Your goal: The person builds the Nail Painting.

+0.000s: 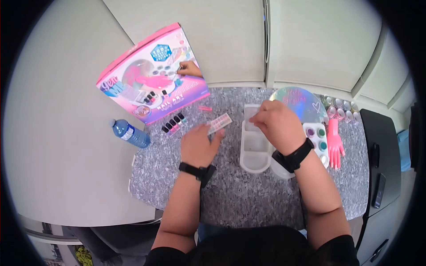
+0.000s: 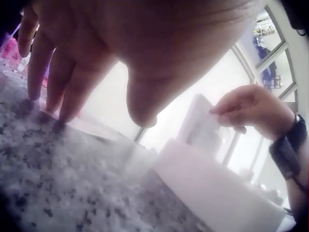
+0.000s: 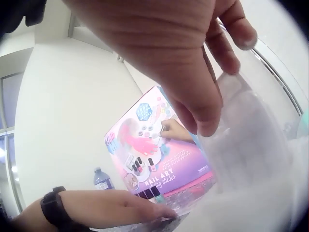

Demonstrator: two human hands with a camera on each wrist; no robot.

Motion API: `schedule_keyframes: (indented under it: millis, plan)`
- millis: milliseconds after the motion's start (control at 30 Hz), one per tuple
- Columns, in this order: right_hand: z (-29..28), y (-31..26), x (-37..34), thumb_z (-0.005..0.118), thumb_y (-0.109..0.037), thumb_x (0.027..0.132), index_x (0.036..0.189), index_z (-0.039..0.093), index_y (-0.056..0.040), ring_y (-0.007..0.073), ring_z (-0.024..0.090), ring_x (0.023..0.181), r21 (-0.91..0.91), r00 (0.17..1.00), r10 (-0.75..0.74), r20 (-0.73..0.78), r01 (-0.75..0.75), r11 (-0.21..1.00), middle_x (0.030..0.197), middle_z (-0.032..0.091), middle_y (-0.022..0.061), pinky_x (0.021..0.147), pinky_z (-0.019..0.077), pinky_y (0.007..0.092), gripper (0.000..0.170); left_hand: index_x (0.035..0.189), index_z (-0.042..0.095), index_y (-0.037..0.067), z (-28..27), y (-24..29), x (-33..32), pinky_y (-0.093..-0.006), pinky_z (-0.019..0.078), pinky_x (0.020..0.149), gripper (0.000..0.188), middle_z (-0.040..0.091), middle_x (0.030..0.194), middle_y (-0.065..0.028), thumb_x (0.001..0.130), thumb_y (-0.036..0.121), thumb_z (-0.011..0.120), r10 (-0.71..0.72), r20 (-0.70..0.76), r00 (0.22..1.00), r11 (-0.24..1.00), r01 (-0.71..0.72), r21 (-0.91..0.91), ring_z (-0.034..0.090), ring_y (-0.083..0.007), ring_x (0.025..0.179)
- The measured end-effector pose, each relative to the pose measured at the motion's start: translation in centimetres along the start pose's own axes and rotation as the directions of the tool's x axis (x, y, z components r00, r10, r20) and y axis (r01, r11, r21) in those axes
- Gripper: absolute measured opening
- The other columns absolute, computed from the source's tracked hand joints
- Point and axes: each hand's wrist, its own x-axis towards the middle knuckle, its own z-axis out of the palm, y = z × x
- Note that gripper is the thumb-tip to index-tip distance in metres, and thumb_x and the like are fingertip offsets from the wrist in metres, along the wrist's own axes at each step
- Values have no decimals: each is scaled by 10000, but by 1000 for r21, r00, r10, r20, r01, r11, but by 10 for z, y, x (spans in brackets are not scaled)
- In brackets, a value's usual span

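Observation:
My left hand (image 1: 199, 146) lies on the grey speckled table, its fingertips at the edge of a small clear sheet with pink pieces (image 1: 220, 123). In the left wrist view its fingers (image 2: 66, 92) are extended down to the tabletop. My right hand (image 1: 282, 126) is over the upper compartments of a white divided tray (image 1: 256, 160). Between thumb and fingers it pinches a translucent plastic piece (image 3: 246, 130), which stands upright above the tray in the left wrist view. What that piece is, I cannot tell.
A tilted nail art box (image 1: 153, 75), a water bottle (image 1: 132, 134) and small polish bottles (image 1: 174, 124) are on the left. A round shiny disc (image 1: 299, 104), paint palette (image 1: 321, 144), pink model hand (image 1: 333, 144) and several small bottles (image 1: 341, 113) stand on the right.

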Motion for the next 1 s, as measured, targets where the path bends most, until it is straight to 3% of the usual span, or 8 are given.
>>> schedule_keyframes:
  millis: [67,100,200,433,500,667,900,1000]
  plan:
    - [-1,-2,-4,807,-149,894,998,863,-168,296,730,965,23,997,54,63,-55,998,973,697,53,814,613,440,120,1429,677,-36,26,-21,12,-560,437,1218,648,655,1489,-306,1052,490,707,170,-275,946,975,-203,-93,613,-461,1409]
    - [-3,-7,-8,807,-149,894,998,863,-168,296,730,965,14,996,50,71,-51,999,973,697,53,814,613,440,120,1429,677,-36,37,-28,15,-560,437,1218,648,655,1489,-306,1052,490,707,166,-278,946,974,-201,-104,613,-461,1409]
    - [-14,-13,-3,814,-186,907,1076,853,-174,302,736,954,33,998,35,61,-37,999,980,700,69,798,610,446,174,1561,565,-36,45,-41,55,-520,333,1310,723,464,1678,-328,1078,490,677,279,-238,930,938,-318,-141,385,-478,1607]
    - [-33,-12,0,797,-219,937,1155,817,-136,333,743,958,100,997,-12,70,5,995,1013,721,90,820,604,465,234,1481,644,-24,40,-30,57,-515,464,1208,673,538,1629,-271,1005,441,744,210,-68,975,975,-214,-63,571,-453,1445]
    - [-37,-16,0,802,-227,936,1156,816,-133,339,742,961,98,991,40,129,-53,994,1014,720,98,823,603,465,240,1501,659,45,34,-30,47,-475,432,1251,585,507,1663,-277,1006,334,774,219,-44,975,970,-222,-98,524,-434,1515]
    - [-30,-14,-2,803,-226,937,1170,801,-130,334,744,954,127,991,-5,134,-12,992,1030,730,94,820,605,461,252,1227,810,95,29,-24,40,-467,551,1095,392,756,1351,-164,848,160,886,191,-113,975,963,-209,-172,703,-379,1269]
    - [-37,-19,-4,797,-208,943,1204,785,-116,326,748,982,187,975,2,223,-45,981,1083,747,104,843,605,455,277,1198,809,91,39,-31,38,-463,580,936,410,773,1154,-143,809,153,922,245,-128,961,957,-261,-129,735,-361,1056]
    - [-40,-14,-1,802,-208,941,1213,780,-117,319,747,997,161,980,-18,198,-14,987,1081,748,105,853,604,454,288,1205,806,105,46,-35,37,-445,583,889,489,757,1080,-133,769,248,976,157,-104,982,963,-175,-204,725,-321,983]
